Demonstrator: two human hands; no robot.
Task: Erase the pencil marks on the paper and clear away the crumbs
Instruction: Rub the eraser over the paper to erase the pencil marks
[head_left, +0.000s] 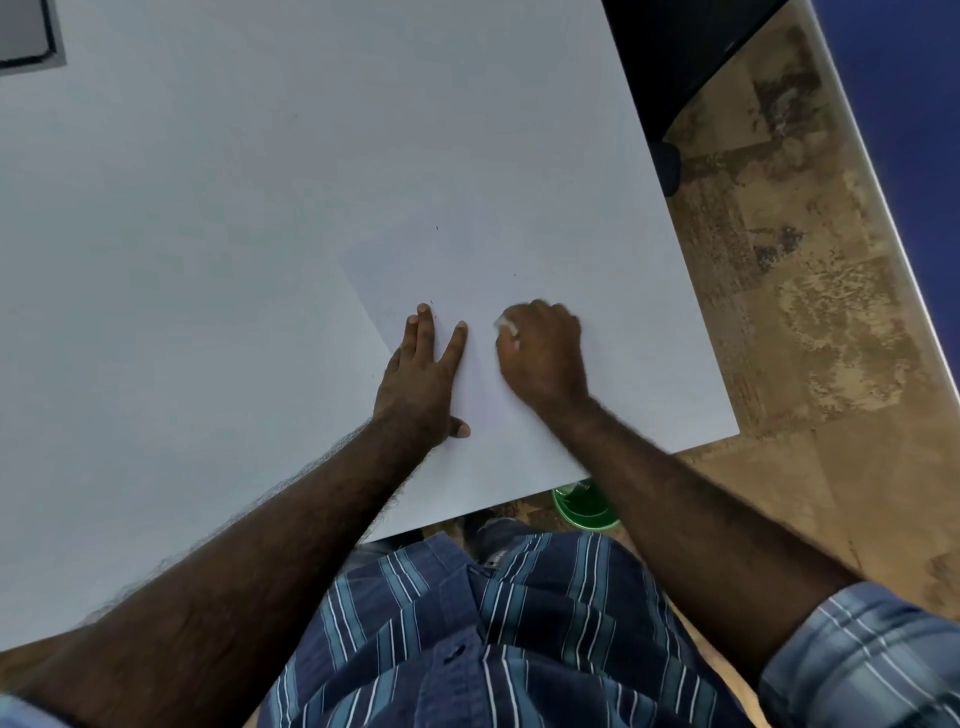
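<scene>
A white sheet of paper (457, 270) lies on the white table (182, 260) near its right front corner. My left hand (423, 379) rests flat on the paper's left part, fingers spread, holding nothing. My right hand (543, 353) is closed on a small white eraser (505, 325), whose tip presses on the paper just right of my left fingers. The right hand looks slightly blurred. A few tiny dark crumbs (436, 228) dot the paper above my hands. No pencil marks are visible on the sheet.
A green bin (584, 506) stands on the floor under the table's front edge, partly hidden by my right forearm. A dark chair (670, 62) is beyond the table's right edge. A grey framed panel (26, 36) sits at the far left corner.
</scene>
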